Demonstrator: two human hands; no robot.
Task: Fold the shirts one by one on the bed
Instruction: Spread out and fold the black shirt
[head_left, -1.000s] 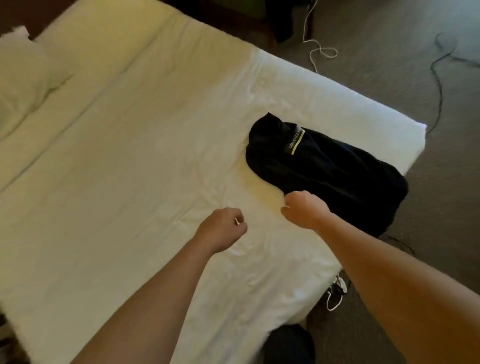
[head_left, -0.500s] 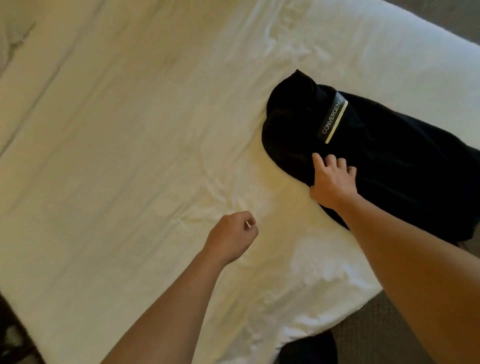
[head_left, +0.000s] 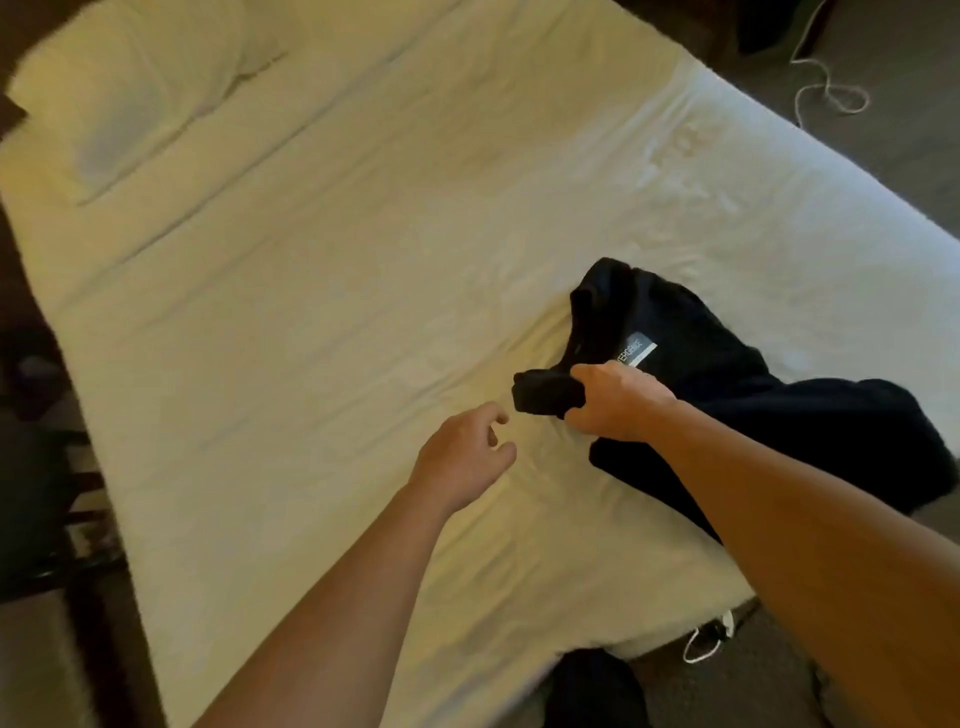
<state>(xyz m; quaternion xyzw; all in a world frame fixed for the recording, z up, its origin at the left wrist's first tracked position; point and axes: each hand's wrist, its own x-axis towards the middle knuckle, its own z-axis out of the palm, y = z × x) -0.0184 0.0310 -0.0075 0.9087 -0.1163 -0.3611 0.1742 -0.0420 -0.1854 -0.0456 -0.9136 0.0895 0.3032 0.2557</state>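
Black shirt heaped near bed corner, bunched edge gripped by right hand, left hand held loose alongside, pillow laid far left, white cable coiled on floor.

One text was legible: a grey label on the black shirt, near the bed's right edge, read "…ERGENCE"; the right hand covered its first letters.

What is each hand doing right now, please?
Left hand: open, holding nothing.
Right hand: gripping a bunch of the black shirt.
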